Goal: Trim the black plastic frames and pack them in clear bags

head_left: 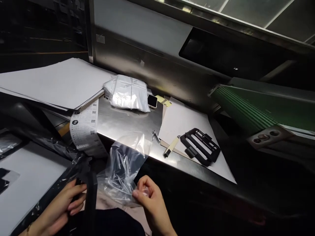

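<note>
A clear plastic bag [121,170] hangs from my right hand [152,203], its edge pinched between thumb and fingers. At the lower left, my left hand [67,203] has its fingers curled round a long black plastic part [90,193]. The upper end of that part lies left of the bag, and its lower end runs down over my dark clothing. On the metal table [128,124] lie a tied stack of clear bags [129,93], a cutter knife [172,146] and a black slotted plastic part [200,146] on white sheets.
White sheets [56,82] are stacked at the left, with a strip of printed labels [85,127] hanging below. A watch-like device [152,101] and a yellow tag [163,100] lie behind. A green-surfaced machine part [265,108] stands at the right; a metal panel [137,62] rises behind.
</note>
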Action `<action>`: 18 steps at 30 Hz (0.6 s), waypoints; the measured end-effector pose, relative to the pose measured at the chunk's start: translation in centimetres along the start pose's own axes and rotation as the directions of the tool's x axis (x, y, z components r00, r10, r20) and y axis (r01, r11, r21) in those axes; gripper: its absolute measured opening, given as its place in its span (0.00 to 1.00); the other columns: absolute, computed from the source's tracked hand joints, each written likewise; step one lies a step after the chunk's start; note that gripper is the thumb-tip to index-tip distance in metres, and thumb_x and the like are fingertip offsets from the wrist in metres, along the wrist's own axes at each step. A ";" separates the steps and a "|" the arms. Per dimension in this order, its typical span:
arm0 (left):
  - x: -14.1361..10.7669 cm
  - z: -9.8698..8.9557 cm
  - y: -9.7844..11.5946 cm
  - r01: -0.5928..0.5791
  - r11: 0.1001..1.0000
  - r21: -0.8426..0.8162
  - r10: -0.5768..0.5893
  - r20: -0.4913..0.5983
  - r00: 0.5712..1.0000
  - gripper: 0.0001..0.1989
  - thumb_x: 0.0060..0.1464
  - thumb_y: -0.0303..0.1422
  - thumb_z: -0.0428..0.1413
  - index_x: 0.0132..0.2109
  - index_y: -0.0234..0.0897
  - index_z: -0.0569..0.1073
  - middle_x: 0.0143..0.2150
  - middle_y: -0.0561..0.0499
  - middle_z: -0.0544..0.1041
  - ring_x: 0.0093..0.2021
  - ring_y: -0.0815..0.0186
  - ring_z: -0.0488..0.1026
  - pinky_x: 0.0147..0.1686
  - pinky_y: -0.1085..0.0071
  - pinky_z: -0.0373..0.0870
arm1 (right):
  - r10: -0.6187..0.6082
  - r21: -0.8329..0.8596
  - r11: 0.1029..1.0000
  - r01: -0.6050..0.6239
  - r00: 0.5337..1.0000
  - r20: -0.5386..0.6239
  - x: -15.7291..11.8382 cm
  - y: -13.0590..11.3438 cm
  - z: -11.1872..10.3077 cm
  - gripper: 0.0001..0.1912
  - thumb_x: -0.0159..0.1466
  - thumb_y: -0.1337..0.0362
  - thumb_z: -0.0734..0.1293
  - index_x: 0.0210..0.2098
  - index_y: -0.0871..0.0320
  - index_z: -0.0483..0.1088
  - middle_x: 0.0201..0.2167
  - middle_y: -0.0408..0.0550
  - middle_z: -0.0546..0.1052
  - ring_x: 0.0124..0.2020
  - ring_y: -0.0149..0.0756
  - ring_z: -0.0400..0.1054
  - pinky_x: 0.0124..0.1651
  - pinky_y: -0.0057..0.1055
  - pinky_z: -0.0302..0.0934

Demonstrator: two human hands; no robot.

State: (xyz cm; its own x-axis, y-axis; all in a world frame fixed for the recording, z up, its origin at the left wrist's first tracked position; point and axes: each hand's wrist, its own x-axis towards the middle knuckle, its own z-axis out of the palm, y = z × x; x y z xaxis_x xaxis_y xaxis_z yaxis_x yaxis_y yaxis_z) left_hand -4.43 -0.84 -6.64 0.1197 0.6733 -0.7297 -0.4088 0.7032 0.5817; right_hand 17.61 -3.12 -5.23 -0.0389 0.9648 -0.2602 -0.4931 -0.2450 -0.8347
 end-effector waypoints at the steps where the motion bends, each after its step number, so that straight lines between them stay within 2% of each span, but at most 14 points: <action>1: -0.1 0.1 0.1 -0.008 1.000 0.024 0.007 0.025 1.000 0.11 0.38 0.31 0.62 0.24 0.35 0.65 0.11 0.65 0.51 0.10 0.83 0.46 0.09 0.86 0.48 | 0.012 -0.011 1.000 -0.013 1.000 -0.015 -0.1 0.4 -0.3 0.11 0.57 0.66 0.65 0.22 0.62 0.61 0.17 0.33 0.59 0.16 0.19 0.52 0.19 0.20 0.50; 4: -0.3 -0.6 0.9 -0.036 0.997 0.065 0.030 0.089 0.996 0.10 0.39 0.35 0.61 0.26 0.34 0.69 0.13 0.62 0.61 0.11 0.83 0.48 0.10 0.86 0.48 | 0.031 -0.005 0.999 -0.032 0.994 -0.104 0.0 0.9 -1.1 0.15 0.61 0.60 0.61 0.21 0.61 0.59 0.15 0.32 0.56 0.13 0.18 0.49 0.16 0.19 0.47; 6: -0.5 -1.3 1.9 -0.059 0.994 0.088 0.045 0.151 0.988 0.13 0.48 0.37 0.51 0.27 0.29 0.73 0.18 0.58 0.68 0.11 0.85 0.52 0.13 0.86 0.49 | 0.034 -0.009 0.999 -0.036 0.987 -0.154 0.4 0.8 -1.6 0.16 0.62 0.58 0.60 0.23 0.61 0.60 0.15 0.32 0.55 0.13 0.18 0.47 0.15 0.19 0.45; 7: -0.5 -1.6 2.5 -0.065 0.993 0.097 0.046 0.178 0.983 0.16 0.51 0.36 0.47 0.31 0.28 0.74 0.20 0.56 0.71 0.12 0.84 0.54 0.14 0.86 0.50 | 0.035 -0.020 0.999 -0.039 0.985 -0.166 0.6 0.7 -1.8 0.16 0.63 0.57 0.59 0.23 0.61 0.60 0.14 0.31 0.55 0.12 0.18 0.46 0.14 0.19 0.45; 8: -0.5 -1.7 3.0 -0.072 0.988 0.133 0.042 0.215 0.976 0.17 0.53 0.35 0.44 0.38 0.29 0.74 0.22 0.55 0.73 0.12 0.84 0.56 0.14 0.85 0.50 | 0.035 -0.039 0.998 -0.043 0.985 -0.169 0.9 0.7 -1.9 0.17 0.63 0.57 0.59 0.23 0.61 0.60 0.14 0.31 0.55 0.12 0.18 0.46 0.14 0.19 0.45; 9: -0.5 -1.6 3.4 -0.084 0.977 0.195 0.030 0.261 0.965 0.19 0.54 0.34 0.43 0.48 0.33 0.70 0.24 0.53 0.75 0.12 0.83 0.57 0.15 0.84 0.51 | 0.034 -0.063 0.997 -0.045 0.986 -0.165 1.1 0.7 -1.9 0.17 0.63 0.56 0.58 0.23 0.61 0.60 0.14 0.32 0.55 0.12 0.18 0.47 0.14 0.19 0.46; 10: -0.4 -1.2 3.7 -0.100 0.957 0.271 0.011 0.313 0.950 0.22 0.55 0.34 0.45 0.57 0.37 0.60 0.26 0.51 0.76 0.13 0.82 0.57 0.15 0.84 0.52 | 0.032 -0.095 0.994 -0.047 0.987 -0.156 1.5 0.7 -1.9 0.18 0.63 0.55 0.58 0.23 0.61 0.61 0.14 0.32 0.56 0.12 0.18 0.47 0.14 0.19 0.46; 11: -0.2 -0.7 3.8 -0.121 0.930 0.348 -0.015 0.364 0.931 0.30 0.54 0.35 0.48 0.62 0.41 0.48 0.29 0.47 0.78 0.13 0.81 0.57 0.15 0.83 0.52 | 0.029 -0.133 0.990 -0.049 0.989 -0.142 1.8 0.8 -1.8 0.18 0.63 0.54 0.57 0.24 0.61 0.61 0.15 0.32 0.56 0.12 0.18 0.47 0.15 0.19 0.46; 12: 0.2 0.0 3.6 -0.142 0.896 0.422 -0.049 0.410 0.911 0.37 0.53 0.35 0.50 0.63 0.42 0.37 0.31 0.43 0.78 0.13 0.80 0.57 0.15 0.82 0.52 | 0.026 -0.179 0.983 -0.048 0.992 -0.124 2.1 0.8 -1.6 0.18 0.63 0.54 0.57 0.25 0.61 0.62 0.15 0.32 0.57 0.12 0.18 0.48 0.15 0.20 0.47; 14: 1.2 1.6 2.9 -0.165 0.856 0.490 -0.097 0.466 0.879 0.41 0.53 0.33 0.52 0.63 0.40 0.31 0.30 0.42 0.78 0.13 0.79 0.57 0.15 0.82 0.51 | 0.025 -0.293 0.955 -0.044 0.997 -0.070 2.6 0.7 -1.2 0.18 0.63 0.54 0.57 0.27 0.61 0.63 0.16 0.33 0.59 0.13 0.19 0.50 0.16 0.20 0.49; 15: 1.7 2.3 2.3 -0.164 0.850 0.500 -0.114 0.478 0.871 0.42 0.52 0.32 0.52 0.63 0.39 0.31 0.28 0.44 0.78 0.12 0.79 0.57 0.14 0.81 0.51 | 0.030 -0.361 0.932 -0.040 0.999 -0.032 2.7 0.5 -1.1 0.18 0.63 0.54 0.57 0.27 0.62 0.63 0.16 0.34 0.60 0.14 0.19 0.52 0.17 0.21 0.51; 16: 2.3 2.9 1.7 -0.163 0.845 0.509 -0.127 0.487 0.864 0.40 0.51 0.32 0.53 0.62 0.38 0.36 0.26 0.47 0.77 0.12 0.78 0.56 0.13 0.81 0.50 | 0.043 -0.434 0.900 -0.032 0.999 0.014 2.7 0.2 -1.0 0.18 0.63 0.54 0.57 0.27 0.62 0.63 0.17 0.34 0.61 0.14 0.20 0.54 0.18 0.21 0.53; 18: 3.0 3.5 0.5 -0.158 0.838 0.522 -0.144 0.491 0.859 0.25 0.51 0.34 0.53 0.55 0.35 0.54 0.21 0.53 0.74 0.11 0.79 0.55 0.12 0.81 0.48 | 0.066 -0.586 0.811 0.008 0.992 0.105 2.3 -0.4 -1.3 0.18 0.63 0.54 0.58 0.25 0.62 0.64 0.17 0.35 0.64 0.17 0.22 0.58 0.22 0.23 0.57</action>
State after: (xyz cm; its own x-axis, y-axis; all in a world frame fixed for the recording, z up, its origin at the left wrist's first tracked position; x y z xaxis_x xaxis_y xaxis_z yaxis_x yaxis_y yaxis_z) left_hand -1.11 2.36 -7.31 0.6061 0.5893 -0.5341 0.1106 0.6026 0.7903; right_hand 18.87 -0.89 -6.09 -0.1625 0.9511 -0.2627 0.1089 -0.2473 -0.9628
